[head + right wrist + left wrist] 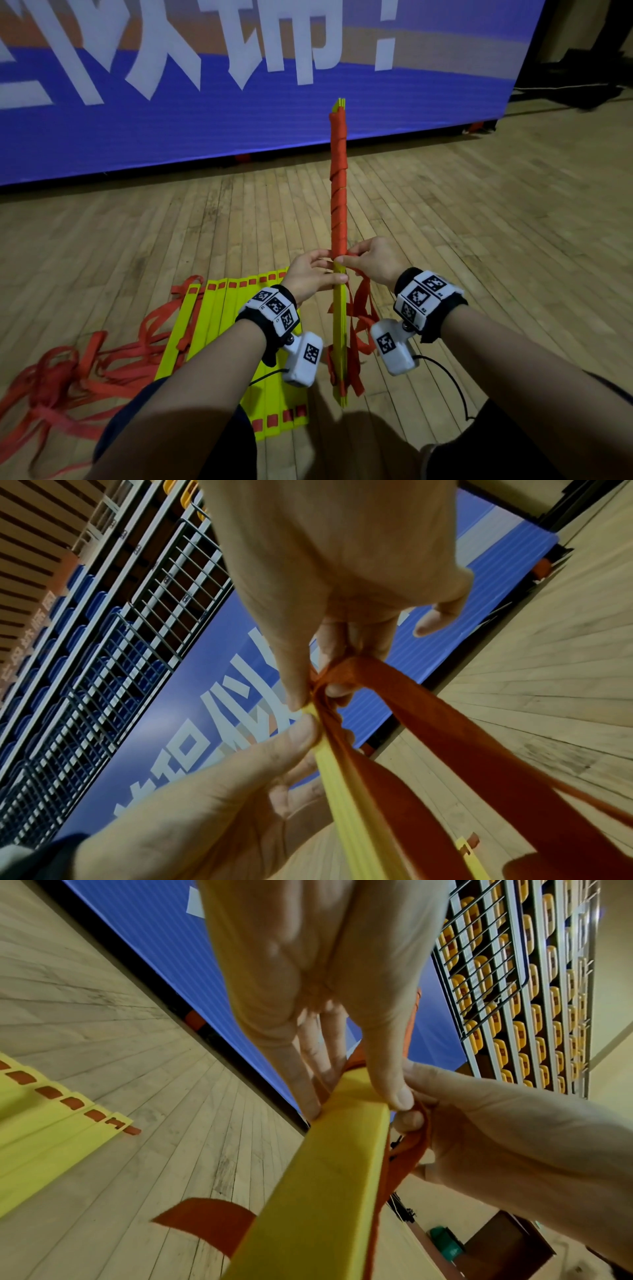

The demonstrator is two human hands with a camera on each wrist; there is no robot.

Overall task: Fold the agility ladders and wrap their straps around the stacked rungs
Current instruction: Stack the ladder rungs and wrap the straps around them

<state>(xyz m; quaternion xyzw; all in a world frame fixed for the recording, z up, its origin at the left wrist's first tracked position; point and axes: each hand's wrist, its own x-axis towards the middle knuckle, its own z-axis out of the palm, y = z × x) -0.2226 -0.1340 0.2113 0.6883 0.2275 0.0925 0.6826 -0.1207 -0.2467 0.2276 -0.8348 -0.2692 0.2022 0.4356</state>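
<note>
We see the left hand (310, 274) gripping the upright stacked rungs (339, 329) mid-height; the right hand (371, 262) pinches the red strap (338, 192), seemingly at the last coil. A second ladder (222, 329) lies unfolded on the floor (479, 222), left.

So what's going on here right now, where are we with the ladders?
A person is holding a stack of yellow rungs upright on the wooden floor. The left hand grips the stack while the right hand pinches the red strap, already wound around the upper part. Loose strap loops hang below the hands. A second ladder lies flat at left, its straps in a tangle.
</note>
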